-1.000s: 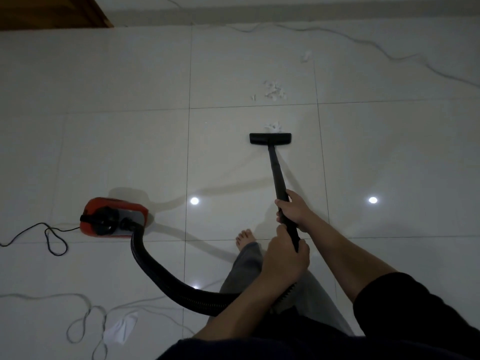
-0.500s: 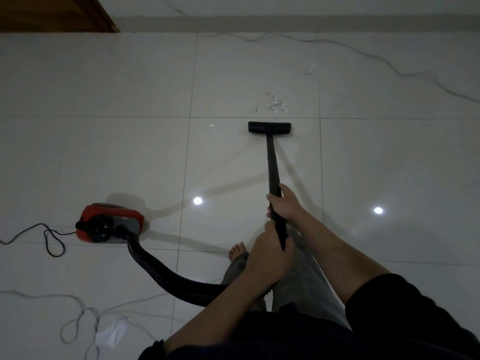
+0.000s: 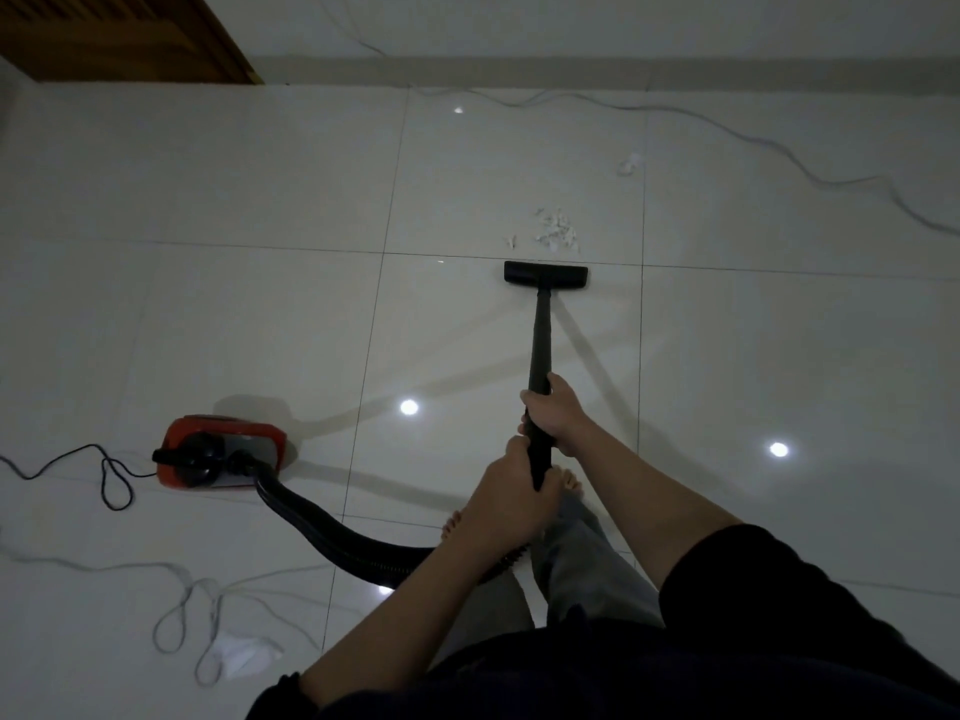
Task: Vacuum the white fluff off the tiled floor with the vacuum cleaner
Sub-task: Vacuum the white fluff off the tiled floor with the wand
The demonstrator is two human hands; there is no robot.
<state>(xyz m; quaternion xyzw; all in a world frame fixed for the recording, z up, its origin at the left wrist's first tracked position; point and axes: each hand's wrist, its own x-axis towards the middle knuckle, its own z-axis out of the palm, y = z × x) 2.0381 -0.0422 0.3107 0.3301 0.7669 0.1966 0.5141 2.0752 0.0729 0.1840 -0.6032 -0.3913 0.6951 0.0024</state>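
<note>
A black vacuum wand (image 3: pixel 540 345) runs from my hands to a flat black nozzle (image 3: pixel 545 275) resting on the white tiled floor (image 3: pixel 260 330). My right hand (image 3: pixel 553 415) grips the wand higher up, and my left hand (image 3: pixel 511 493) grips its lower end where the ribbed black hose (image 3: pixel 332 532) joins. The hose curves left to the red canister (image 3: pixel 223 452). A cluster of white fluff (image 3: pixel 557 232) lies just beyond the nozzle, with a small bit (image 3: pixel 512 242) to its left and another tuft (image 3: pixel 630 163) farther away.
A black power cord (image 3: pixel 111 478) loops left of the canister. Grey cables (image 3: pixel 197 610) and a white scrap (image 3: pixel 244 649) lie at the lower left. Another cable (image 3: pixel 779 148) snakes along the far wall. A wooden door (image 3: pixel 130 39) stands at the top left. My bare feet (image 3: pixel 569 483) are under my hands.
The nozzle has slid forward over the small fluff patch that lay in front of it, and now sits just short of the larger cluster. I have stepped forward with it.
</note>
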